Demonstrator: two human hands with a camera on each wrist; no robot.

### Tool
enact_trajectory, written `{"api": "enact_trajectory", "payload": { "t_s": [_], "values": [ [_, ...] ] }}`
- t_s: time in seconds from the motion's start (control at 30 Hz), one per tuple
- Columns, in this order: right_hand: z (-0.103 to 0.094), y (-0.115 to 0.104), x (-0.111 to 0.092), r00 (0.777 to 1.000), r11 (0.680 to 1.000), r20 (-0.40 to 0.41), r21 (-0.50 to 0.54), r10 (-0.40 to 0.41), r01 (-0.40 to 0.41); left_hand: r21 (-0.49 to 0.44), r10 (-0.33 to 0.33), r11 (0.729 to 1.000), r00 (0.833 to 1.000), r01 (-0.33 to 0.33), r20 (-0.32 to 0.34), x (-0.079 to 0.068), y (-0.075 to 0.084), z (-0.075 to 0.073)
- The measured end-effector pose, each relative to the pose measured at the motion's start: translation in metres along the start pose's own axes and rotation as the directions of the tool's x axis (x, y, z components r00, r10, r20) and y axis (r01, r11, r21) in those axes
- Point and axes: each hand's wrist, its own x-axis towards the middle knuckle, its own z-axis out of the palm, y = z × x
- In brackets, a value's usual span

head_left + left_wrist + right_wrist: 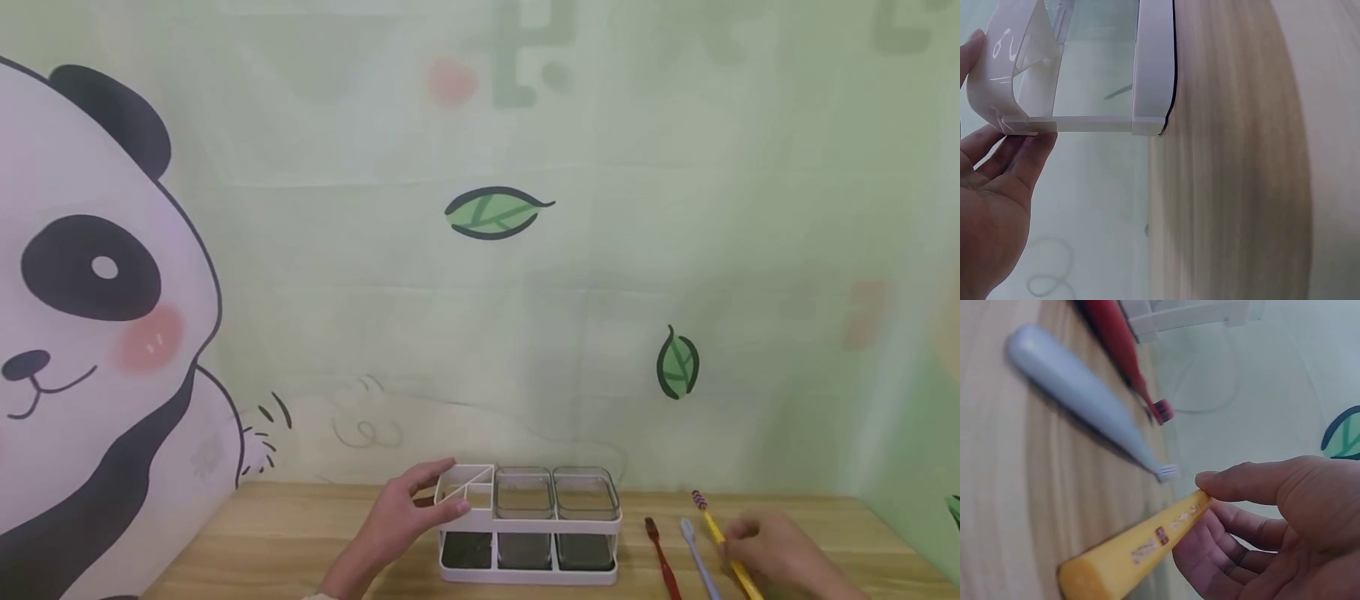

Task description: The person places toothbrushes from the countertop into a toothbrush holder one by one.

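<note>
A white toothbrush holder [528,527] stands on the table, with a divided section on the left and two clear cups to its right. My left hand [397,517] grips its left end, thumb at the front edge and fingers round the back. In the left wrist view, fingertips press the white frame [1107,124] from the side. At the right, my right hand [776,550] pinches a yellow toothbrush [1141,547] between thumb and fingers; its purplish bristle head points toward the wall. Beside it lie a pale blue toothbrush [699,554] and a dark red toothbrush [662,557].
The wooden table [285,533] meets a green wall covering [360,317] close behind the holder. A large printed panda [112,400] fills the left side of it, and printed leaves [495,213] show above the table.
</note>
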Motion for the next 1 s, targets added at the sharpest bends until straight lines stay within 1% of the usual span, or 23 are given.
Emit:
{"api": "enact_trajectory", "payload": {
  "t_s": [0.07,0.27,0.47,0.57,0.63,0.7,0.87,1.0],
  "values": [
    [-0.003,-0.004,-0.001,0.999,0.999,-0.015,-0.022,-0.034,0.034,0.001,0.000,1.000,1.000,0.000,-0.002,0.000,0.000,0.000],
    [-0.007,-0.013,-0.005,0.993,0.995,-0.077,0.036,-0.093,0.096,0.002,-0.005,1.000,1.000,0.005,0.000,0.000,0.001,0.000],
    [-0.011,-0.025,-0.009,0.986,0.987,-0.113,0.087,-0.123,0.133,0.003,-0.003,1.000,1.000,0.003,0.005,-0.001,0.001,0.000],
    [-0.014,-0.031,-0.013,0.979,0.979,-0.126,0.104,-0.163,0.176,0.003,-0.002,1.000,1.000,0.002,0.005,-0.001,0.001,0.000],
    [-0.016,-0.034,-0.016,0.975,0.975,-0.136,0.113,-0.175,0.191,0.007,-0.001,1.000,1.000,0.001,0.006,-0.001,0.001,0.000],
    [-0.018,-0.036,-0.019,0.973,0.973,-0.146,0.118,-0.180,0.197,0.008,-0.004,1.000,1.000,0.004,0.008,-0.001,0.000,-0.001],
    [-0.023,-0.044,-0.020,0.974,0.975,-0.174,0.143,-0.144,0.170,0.014,-0.011,1.000,1.000,0.011,0.009,-0.001,0.001,-0.001],
    [-0.025,-0.048,-0.023,0.971,0.974,-0.197,0.152,-0.138,0.169,0.020,-0.013,1.000,1.000,0.013,0.010,-0.001,0.001,-0.001]
  ]
}}
